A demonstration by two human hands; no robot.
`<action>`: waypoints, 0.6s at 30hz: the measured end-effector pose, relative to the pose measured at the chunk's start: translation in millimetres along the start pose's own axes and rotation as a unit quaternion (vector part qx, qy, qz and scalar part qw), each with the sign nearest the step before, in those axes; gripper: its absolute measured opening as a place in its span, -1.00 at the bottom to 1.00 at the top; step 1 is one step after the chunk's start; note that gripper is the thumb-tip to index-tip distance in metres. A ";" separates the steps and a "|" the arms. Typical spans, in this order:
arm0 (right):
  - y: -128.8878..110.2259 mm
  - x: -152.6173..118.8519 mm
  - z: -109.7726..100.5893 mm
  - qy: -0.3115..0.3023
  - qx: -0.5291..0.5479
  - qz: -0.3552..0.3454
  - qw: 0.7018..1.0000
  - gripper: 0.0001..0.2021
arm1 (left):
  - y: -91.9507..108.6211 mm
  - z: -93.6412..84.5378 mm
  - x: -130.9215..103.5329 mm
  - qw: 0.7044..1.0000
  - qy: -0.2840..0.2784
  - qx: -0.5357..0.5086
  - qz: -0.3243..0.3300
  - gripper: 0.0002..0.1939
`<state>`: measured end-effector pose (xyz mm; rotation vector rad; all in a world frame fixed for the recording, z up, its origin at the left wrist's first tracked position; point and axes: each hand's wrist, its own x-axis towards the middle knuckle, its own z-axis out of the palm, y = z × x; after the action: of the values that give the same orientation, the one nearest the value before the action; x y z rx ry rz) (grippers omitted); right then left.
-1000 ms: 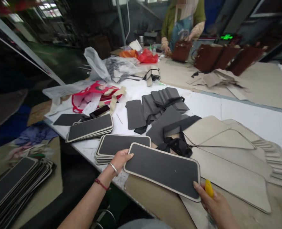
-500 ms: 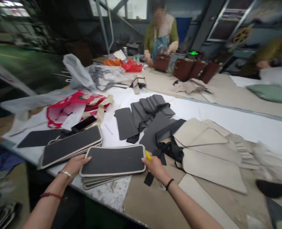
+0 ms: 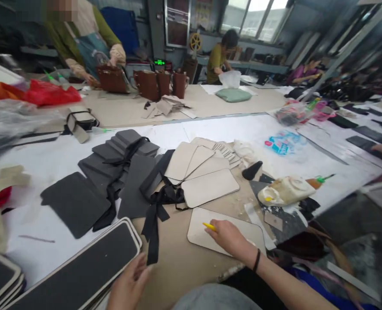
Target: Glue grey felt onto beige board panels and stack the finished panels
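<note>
My right hand (image 3: 228,237) is closed around a thin yellow tool (image 3: 209,226), whose tapered end points left. Beneath that hand lies a beige rounded panel (image 3: 200,221), partly covered by the hand and wrist. My left hand (image 3: 129,280) has its fingers apart, beside the right end of a stacked dark panel with a pale rim (image 3: 81,267); I cannot tell whether it touches the rim. Beyond my right hand, more beige panels (image 3: 212,187) lie fanned out. Black straps (image 3: 153,226) trail next to them.
Dark grey pieces (image 3: 77,202) spread over the left middle of the table. A dirty cream-coloured bottle (image 3: 286,190) lies on its side at right, by a black piece (image 3: 252,171). Across the table, a person (image 3: 90,43) handles a brown bag (image 3: 113,79); others sit farther back.
The view has swung right. Both hands have let go of the rimmed dark panel they held at its ends. My right hand has moved right, over a beige panel, keeping the yellow tool.
</note>
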<state>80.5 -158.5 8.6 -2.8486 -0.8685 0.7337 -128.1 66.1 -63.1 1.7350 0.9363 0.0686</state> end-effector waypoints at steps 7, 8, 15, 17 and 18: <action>143.7 -55.9 37.3 -0.034 -0.014 0.226 0.974 -0.66 | 47.6 141.5 33.5 0.963 -0.017 0.193 0.188 -0.45; 154.3 -60.7 43.3 -0.041 0.001 0.237 0.971 -0.66 | 48.9 150.2 36.9 0.955 -0.012 0.223 0.195 -0.45; 179.1 -49.6 63.0 -0.047 0.126 0.237 0.962 -0.67 | 37.1 163.4 45.8 0.934 -0.014 0.321 0.157 -0.49; 181.3 -42.5 61.5 -0.044 0.132 0.226 0.964 -0.67 | 34.0 160.7 44.5 0.946 -0.013 0.292 0.139 -0.53; 182.3 -39.6 60.2 -0.041 0.133 0.219 0.966 -0.68 | 32.9 159.9 43.0 0.954 -0.019 0.272 0.124 -0.59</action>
<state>116.3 -336.6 -65.1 -2.7965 -0.1177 0.9333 -3.9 -35.8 -114.9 2.3521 0.7436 -0.0678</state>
